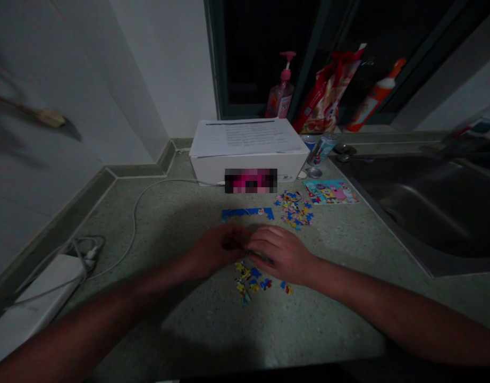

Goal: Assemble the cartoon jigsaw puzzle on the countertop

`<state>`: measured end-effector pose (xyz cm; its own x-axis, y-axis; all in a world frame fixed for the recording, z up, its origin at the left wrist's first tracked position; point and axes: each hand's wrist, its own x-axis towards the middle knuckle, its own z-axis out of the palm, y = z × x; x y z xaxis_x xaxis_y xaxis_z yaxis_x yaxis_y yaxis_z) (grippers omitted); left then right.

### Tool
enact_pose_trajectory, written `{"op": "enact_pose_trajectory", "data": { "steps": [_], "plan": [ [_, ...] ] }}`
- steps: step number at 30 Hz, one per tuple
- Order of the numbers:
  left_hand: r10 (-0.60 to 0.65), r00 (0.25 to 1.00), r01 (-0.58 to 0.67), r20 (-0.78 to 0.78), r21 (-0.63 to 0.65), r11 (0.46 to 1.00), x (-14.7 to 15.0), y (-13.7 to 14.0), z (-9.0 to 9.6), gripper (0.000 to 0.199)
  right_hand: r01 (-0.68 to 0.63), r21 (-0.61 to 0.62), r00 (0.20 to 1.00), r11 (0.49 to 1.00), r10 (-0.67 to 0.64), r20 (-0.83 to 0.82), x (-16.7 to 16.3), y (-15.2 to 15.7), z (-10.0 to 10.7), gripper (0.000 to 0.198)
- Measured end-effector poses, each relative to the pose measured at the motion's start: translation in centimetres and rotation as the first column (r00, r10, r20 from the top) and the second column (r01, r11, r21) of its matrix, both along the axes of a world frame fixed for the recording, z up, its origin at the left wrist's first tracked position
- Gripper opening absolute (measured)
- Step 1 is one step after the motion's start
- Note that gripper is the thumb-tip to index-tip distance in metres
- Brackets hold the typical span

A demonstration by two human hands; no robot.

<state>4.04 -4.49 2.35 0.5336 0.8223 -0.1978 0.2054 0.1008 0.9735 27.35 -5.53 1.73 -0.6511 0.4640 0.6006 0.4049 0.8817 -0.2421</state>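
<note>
My left hand and my right hand meet over the counter, fingertips together. Both have curled fingers; whatever lies between them is hidden and dim. Just beyond them is a joined blue strip of jigsaw puzzle with a jagged near edge. Several loose yellow and blue puzzle pieces are scattered below my hands, on the near side. A larger heap of puzzle pieces spreads to the far right of my right hand. Behind that heap lies a colourful cartoon picture card.
A white box with a printed sheet on top stands at the back. Cans are beside it, near a metal sink. A white cable crosses the left counter to a power strip. Bottles line the window sill.
</note>
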Motion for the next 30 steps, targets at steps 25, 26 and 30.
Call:
{"op": "enact_pose_trajectory", "data": {
  "steps": [25,26,30],
  "plan": [
    [0.286,0.764,0.388,-0.579,0.765,0.513,-2.3,2.7,-2.3,0.041,0.378,-0.177,0.922,0.908,-0.387,-0.016,2.6,5.1,-2.9,0.011],
    [0.282,0.767,0.383,-0.577,0.763,0.52,-2.3,2.7,-2.3,0.041,0.38,-0.179,0.921,0.908,-0.388,-0.015,2.6,5.2,-2.9,0.011],
    [0.271,0.78,0.369,-0.563,0.765,0.527,-2.2,2.7,-2.4,0.042,0.389,-0.19,0.916,0.901,-0.4,-0.021,2.6,5.5,-3.2,0.011]
  ]
}}
